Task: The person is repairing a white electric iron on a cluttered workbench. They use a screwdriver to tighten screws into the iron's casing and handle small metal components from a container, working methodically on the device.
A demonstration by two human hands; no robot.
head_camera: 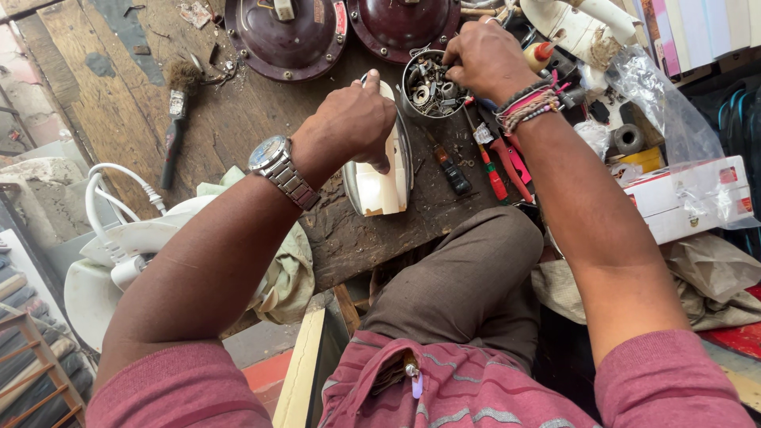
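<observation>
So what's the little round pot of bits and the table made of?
The pot under the right hand looks like thin shiny metal, judging by its bright rim. The table looks like rough, unpainted wood: visible grain, cracks and chipped edges.

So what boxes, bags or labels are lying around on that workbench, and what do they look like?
Cardboard box: right of the bench, long, white with red patches, wrapped in clear plastic.
Plastic bag: upper right, clear and crumpled.
Tin: under the right hand, round, full of small metal parts.
Small label: red strip on the left dark red dome.
No screens in view.
</observation>
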